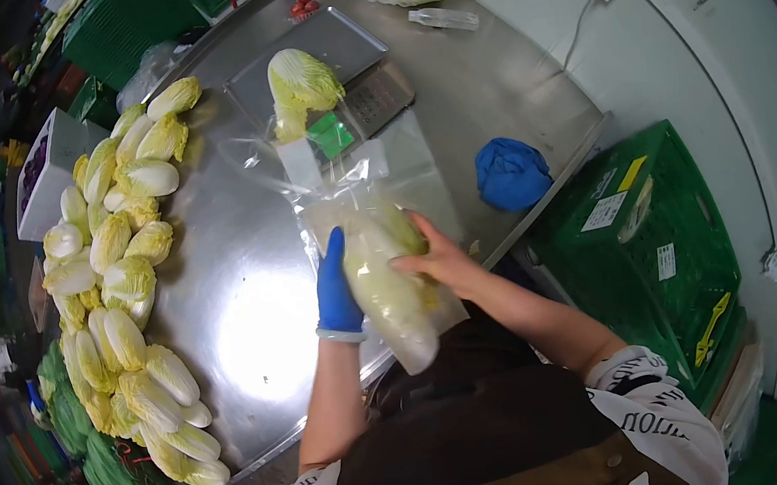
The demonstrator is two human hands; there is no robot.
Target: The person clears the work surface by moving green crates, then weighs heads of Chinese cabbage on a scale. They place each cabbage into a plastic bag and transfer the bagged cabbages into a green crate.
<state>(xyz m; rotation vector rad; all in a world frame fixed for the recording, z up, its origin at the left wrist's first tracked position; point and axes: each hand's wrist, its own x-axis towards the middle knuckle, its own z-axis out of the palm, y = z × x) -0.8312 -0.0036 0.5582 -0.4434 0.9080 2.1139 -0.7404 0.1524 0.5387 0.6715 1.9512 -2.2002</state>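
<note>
Between my two hands is a napa cabbage in a clear plastic bag (pixel 387 291), tilted with its pale end toward my apron. My left hand (pixel 337 292), in a blue glove, presses against the bag's left side. On the other side, my bare right hand (pixel 439 258) grips the bag with its fingers around the upper part. Just beyond lies a pile of clear plastic bags (pixel 418 166), partly under the bagged cabbage. Another napa cabbage (pixel 303 83) rests on a digital scale (pixel 349 39), near a green label (pixel 330 135).
Many napa cabbages (pixel 130 284) are heaped along the left of the steel table (pixel 241 309). A crumpled blue bundle (pixel 512 173) sits near the right edge. Stacked green crates (pixel 642 250) stand at the right, by the wall. Small red items (pixel 304 7) lie behind the scale.
</note>
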